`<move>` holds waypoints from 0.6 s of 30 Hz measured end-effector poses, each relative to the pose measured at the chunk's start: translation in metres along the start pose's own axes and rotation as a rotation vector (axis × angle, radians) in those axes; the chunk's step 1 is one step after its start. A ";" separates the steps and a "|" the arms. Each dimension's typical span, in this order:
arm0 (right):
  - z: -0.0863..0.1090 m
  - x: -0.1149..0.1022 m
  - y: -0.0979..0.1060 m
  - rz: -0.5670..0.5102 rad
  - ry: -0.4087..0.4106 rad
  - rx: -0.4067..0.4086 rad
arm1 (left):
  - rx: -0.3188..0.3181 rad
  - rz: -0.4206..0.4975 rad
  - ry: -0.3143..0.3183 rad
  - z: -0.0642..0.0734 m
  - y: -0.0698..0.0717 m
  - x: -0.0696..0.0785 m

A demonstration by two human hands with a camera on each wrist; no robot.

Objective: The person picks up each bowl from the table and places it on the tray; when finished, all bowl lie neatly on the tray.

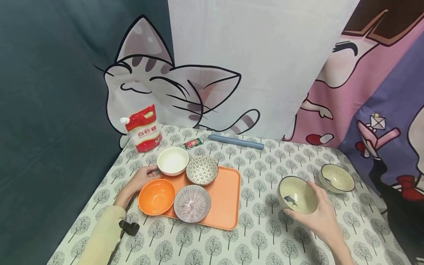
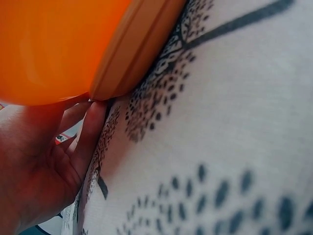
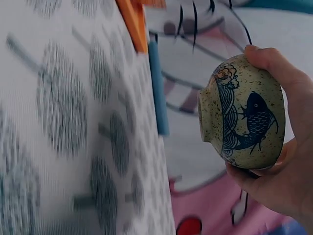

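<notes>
My right hand (image 1: pixel 319 215) grips a cream bowl (image 1: pixel 297 195) by its rim and side, raised above the table. Its outside carries a blue fish (image 3: pixel 259 120), seen in the right wrist view. My left hand (image 1: pixel 143 179) holds the left edge of an orange tray (image 1: pixel 225 198); in the left wrist view its curled fingers (image 2: pixel 88 129) meet the tray's rim. On the tray stand an orange bowl (image 1: pixel 156 197), a white bowl (image 1: pixel 172 162), a dark-patterned bowl (image 1: pixel 202 170) and a striped bowl (image 1: pixel 192 204). The orange bowl hides part of that grip.
Another cream bowl (image 1: pixel 337 178) stands at the table's right, beyond my right hand. At the back are a red and white sugar bag (image 1: pixel 144 130), a small green and red packet (image 1: pixel 193 143) and a grey-blue rod (image 1: pixel 236 141). A cat-print curtain (image 1: pixel 212 44) hangs behind.
</notes>
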State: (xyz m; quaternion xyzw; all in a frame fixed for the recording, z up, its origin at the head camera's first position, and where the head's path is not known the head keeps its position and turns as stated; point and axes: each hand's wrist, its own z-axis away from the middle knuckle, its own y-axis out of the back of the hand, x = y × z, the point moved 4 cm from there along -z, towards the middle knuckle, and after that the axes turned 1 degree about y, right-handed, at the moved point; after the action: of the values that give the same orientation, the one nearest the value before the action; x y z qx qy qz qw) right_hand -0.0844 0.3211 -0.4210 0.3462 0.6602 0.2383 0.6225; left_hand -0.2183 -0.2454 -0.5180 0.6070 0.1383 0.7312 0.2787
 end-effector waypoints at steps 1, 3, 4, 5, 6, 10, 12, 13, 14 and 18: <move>0.000 -0.006 -0.005 -0.011 0.022 -0.008 | 0.002 -0.002 -0.004 0.000 0.000 0.000; -0.001 -0.017 -0.014 -0.023 0.064 -0.028 | 0.004 -0.007 -0.009 -0.001 0.000 0.001; -0.002 -0.023 -0.019 -0.027 0.081 -0.040 | 0.006 -0.013 -0.014 -0.001 0.001 0.001; -0.003 -0.029 -0.023 -0.031 0.097 -0.054 | 0.008 -0.017 -0.013 -0.001 0.001 0.001; -0.004 -0.035 -0.028 -0.043 0.114 -0.070 | 0.006 -0.017 -0.017 -0.001 0.001 0.001; -0.005 -0.053 -0.048 -0.072 0.178 -0.120 | 0.002 -0.014 -0.024 -0.001 0.001 0.000; -0.004 -0.059 -0.059 -0.093 0.208 -0.137 | 0.001 -0.011 -0.030 -0.001 0.001 0.000; -0.003 -0.062 -0.065 -0.099 0.222 -0.146 | 0.001 -0.011 -0.033 -0.001 0.001 0.000; -0.002 -0.064 -0.071 -0.114 0.237 -0.156 | 0.003 -0.010 -0.029 -0.001 0.001 0.000; 0.001 -0.074 -0.095 -0.136 0.284 -0.188 | 0.002 -0.005 -0.017 0.001 0.001 0.001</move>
State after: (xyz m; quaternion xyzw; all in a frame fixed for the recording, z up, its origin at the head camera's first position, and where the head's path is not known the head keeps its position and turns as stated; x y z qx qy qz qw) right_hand -0.1001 0.2040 -0.4434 0.2038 0.7382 0.3029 0.5672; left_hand -0.2176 -0.2456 -0.5163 0.6132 0.1383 0.7252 0.2810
